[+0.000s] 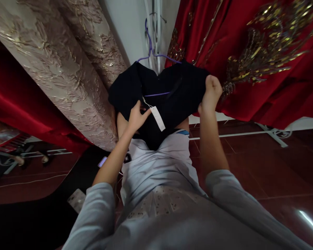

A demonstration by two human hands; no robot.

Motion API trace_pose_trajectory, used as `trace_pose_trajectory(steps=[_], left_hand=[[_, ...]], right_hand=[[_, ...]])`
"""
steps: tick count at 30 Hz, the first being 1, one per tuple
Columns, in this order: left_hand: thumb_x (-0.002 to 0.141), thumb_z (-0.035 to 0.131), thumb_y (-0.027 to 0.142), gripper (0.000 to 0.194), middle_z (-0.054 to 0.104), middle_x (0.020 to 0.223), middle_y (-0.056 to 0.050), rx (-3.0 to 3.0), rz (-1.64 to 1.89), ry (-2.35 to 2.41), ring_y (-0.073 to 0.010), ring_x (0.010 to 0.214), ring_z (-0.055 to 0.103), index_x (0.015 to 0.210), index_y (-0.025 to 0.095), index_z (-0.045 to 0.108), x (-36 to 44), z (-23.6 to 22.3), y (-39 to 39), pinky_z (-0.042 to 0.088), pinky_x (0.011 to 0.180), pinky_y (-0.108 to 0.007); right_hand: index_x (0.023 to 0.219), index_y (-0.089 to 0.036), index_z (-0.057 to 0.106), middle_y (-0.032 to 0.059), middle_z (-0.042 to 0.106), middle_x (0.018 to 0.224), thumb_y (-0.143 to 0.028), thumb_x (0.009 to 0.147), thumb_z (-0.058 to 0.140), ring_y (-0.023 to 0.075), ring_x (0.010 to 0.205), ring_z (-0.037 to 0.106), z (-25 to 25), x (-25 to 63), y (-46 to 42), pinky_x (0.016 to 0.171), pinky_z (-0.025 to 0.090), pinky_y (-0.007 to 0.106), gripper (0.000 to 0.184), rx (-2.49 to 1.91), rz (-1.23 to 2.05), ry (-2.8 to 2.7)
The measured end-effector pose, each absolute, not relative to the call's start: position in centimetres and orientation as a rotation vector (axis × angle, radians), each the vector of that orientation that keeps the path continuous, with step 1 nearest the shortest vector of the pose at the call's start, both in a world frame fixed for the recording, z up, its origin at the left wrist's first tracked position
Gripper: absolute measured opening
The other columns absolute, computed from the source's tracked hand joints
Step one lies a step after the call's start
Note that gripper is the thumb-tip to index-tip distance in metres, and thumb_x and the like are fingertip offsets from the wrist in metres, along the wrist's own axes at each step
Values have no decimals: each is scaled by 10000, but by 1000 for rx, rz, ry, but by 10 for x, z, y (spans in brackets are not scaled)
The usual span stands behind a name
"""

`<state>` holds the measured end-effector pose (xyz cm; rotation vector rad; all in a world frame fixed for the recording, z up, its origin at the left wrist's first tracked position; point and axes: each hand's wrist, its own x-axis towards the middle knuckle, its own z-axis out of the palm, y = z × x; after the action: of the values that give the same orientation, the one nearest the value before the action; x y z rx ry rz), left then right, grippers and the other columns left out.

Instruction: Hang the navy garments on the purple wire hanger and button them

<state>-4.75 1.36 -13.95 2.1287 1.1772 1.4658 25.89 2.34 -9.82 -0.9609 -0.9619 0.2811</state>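
Observation:
A dark navy top (187, 90) hangs on a purple wire hanger (150, 45) in front of my lap. Its neckline gapes, and the hanger's lower bar shows through it. My right hand (211, 92) is closed on the top's right side, pulling the cloth outward. Near the front edge of the neckline, my left hand (138, 117) grips the fabric, its thumb apart and some fingers hidden under the cloth. A white paper tag (158, 118) dangles by a string from the neckline, beside my left thumb.
Behind the hanger stands a white metal rack (158, 38). Red satin with gold sequins (266, 45) hangs on the right, and textured pinkish fabric (75, 66) on the left. A phone (77, 200) lies on a black surface at lower left. The floor (250, 166) has dark red tiles.

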Motion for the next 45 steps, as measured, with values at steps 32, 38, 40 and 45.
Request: trace_pose_trajectory(steps=[32, 38, 40, 45], left_hand=[[795, 829, 236, 420, 432, 594, 61, 1712, 1530, 1383, -114, 505, 434, 811, 212, 410, 18, -130, -80, 314, 512, -247], [995, 550, 422, 270, 545, 679, -2, 1497, 1507, 983, -148, 597, 594, 858, 201, 476, 8, -146, -70, 485, 572, -247], [963, 571, 372, 222, 649, 766, -51, 1585, 1320, 934, -173, 725, 679, 865, 173, 555, -2, -152, -67, 544, 682, -264], [829, 719, 227, 139, 712, 893, -76, 1755, 1399, 1016, -180, 831, 705, 906, 143, 641, -5, -168, -57, 559, 811, -281]], right_hand=[[527, -156, 577, 11, 488, 415, -429, 882, 620, 102, 415, 458, -141, 178, -94, 444, 290, 231, 450, -1390, 1105, -1716], [573, -153, 577, 0, 473, 423, -567, 896, 640, 86, 412, 434, -143, 177, -85, 453, 308, 226, 529, -1335, 1115, -1579], [659, -145, 598, -15, 497, 484, -497, 915, 635, 77, 438, 449, -146, 172, -81, 466, 329, 213, 437, -1221, 1170, -1469], [744, -117, 652, -30, 497, 535, -256, 932, 594, 55, 460, 427, -132, 154, -66, 470, 321, 193, 241, -1071, 1300, -1450]])
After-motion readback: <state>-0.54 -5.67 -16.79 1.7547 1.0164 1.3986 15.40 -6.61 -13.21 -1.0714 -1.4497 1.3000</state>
